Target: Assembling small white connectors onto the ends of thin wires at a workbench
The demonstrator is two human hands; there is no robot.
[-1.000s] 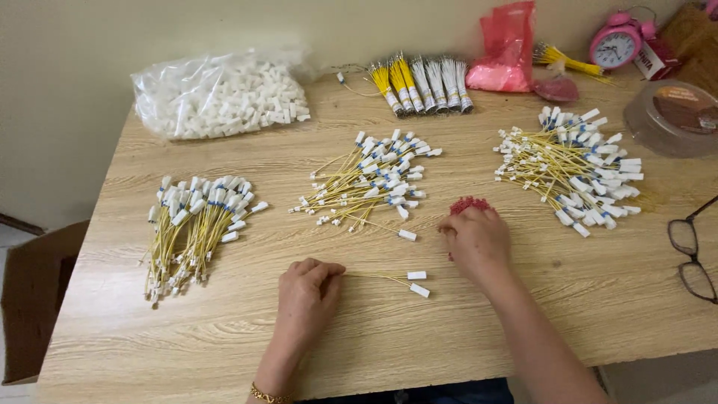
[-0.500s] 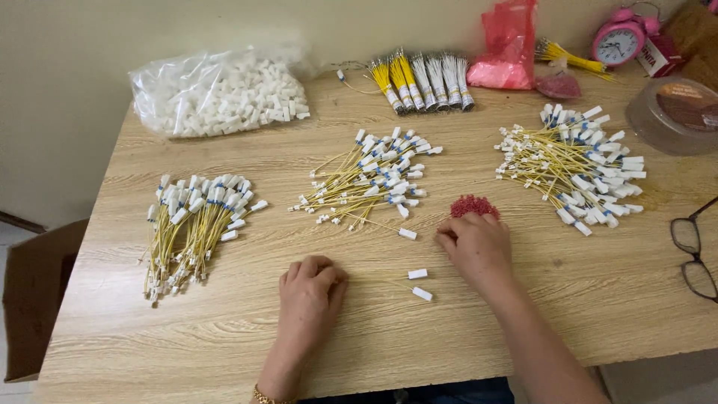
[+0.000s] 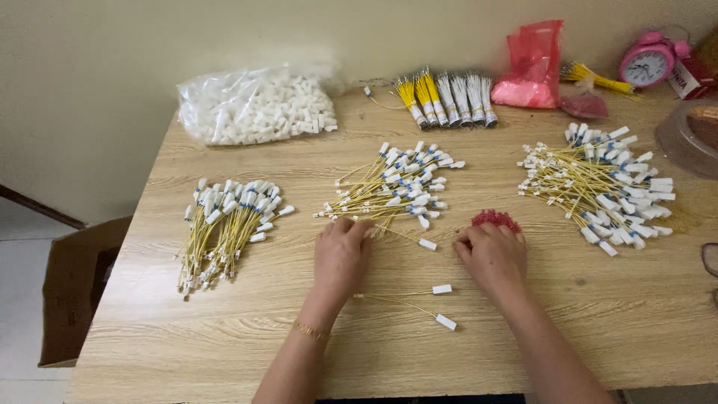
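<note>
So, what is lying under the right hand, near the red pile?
The right hand rests palm down on the table, covering part of the red pile. Anything under the palm is hidden.

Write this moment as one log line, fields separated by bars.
left hand: on middle wire pile | right hand: beside red bits | two loose wires: between hands on table

Wooden table (image 3: pixel 187 352) against a plain cream wall (image 3: pixel 112 45), pale floor (image 3: pixel 19 299).
</note>
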